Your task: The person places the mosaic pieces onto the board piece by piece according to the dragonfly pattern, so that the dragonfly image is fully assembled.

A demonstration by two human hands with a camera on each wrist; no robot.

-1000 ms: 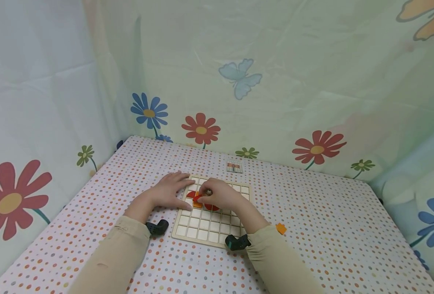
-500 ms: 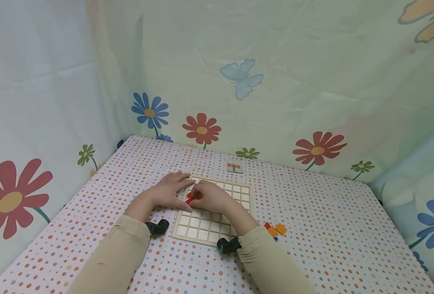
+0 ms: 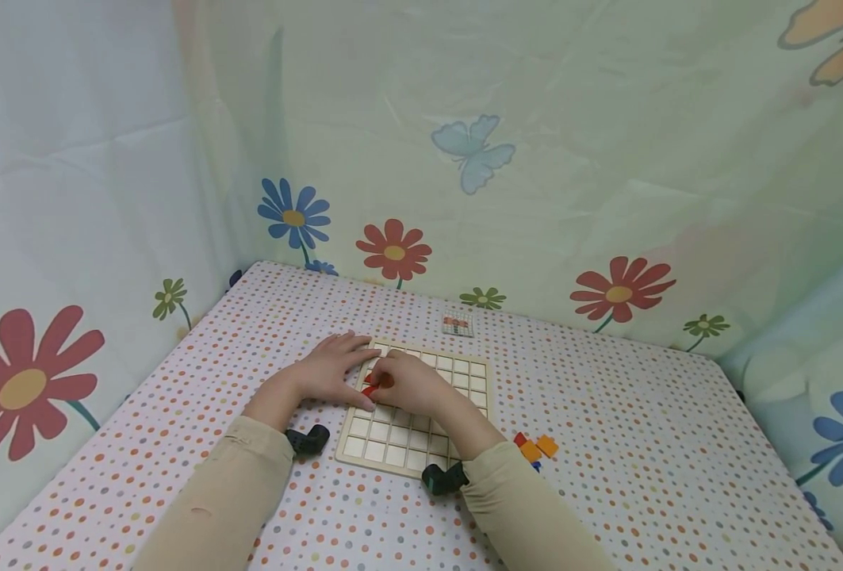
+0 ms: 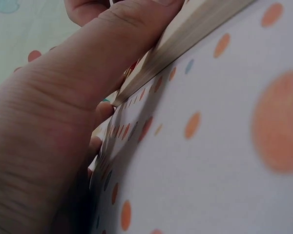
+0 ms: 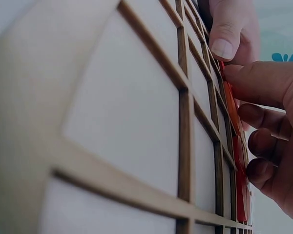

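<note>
A square wooden grid board (image 3: 374,456) lies flat on the table. My left hand (image 3: 324,371) rests along its left edge, fingers spread; in the left wrist view the thumb (image 4: 127,29) lies over the board's side (image 4: 158,61). My right hand (image 3: 415,388) reaches over the upper left cells, fingers curled, thumb and fingertips at a small red tile (image 3: 369,391). In the right wrist view, the thumb presses by a red tile (image 5: 221,66), close to the left thumb (image 5: 223,41). An orange tile (image 5: 231,105) and more red tiles (image 5: 240,180) sit in cells under the right fingers.
Right of the board lie loose orange tiles (image 3: 530,451), a red tile (image 3: 519,438) and a partly hidden blue tile (image 3: 537,465). A small pattern card (image 3: 457,323) lies behind the board. Black wrist devices (image 3: 444,479) sit by both sleeves. Floral curtains surround the dotted table.
My right hand has shifted left and down across the board with the red tile, then stayed nearly still. The loose tiles at right came into view from behind the sleeve. The left hand keeps its place.
</note>
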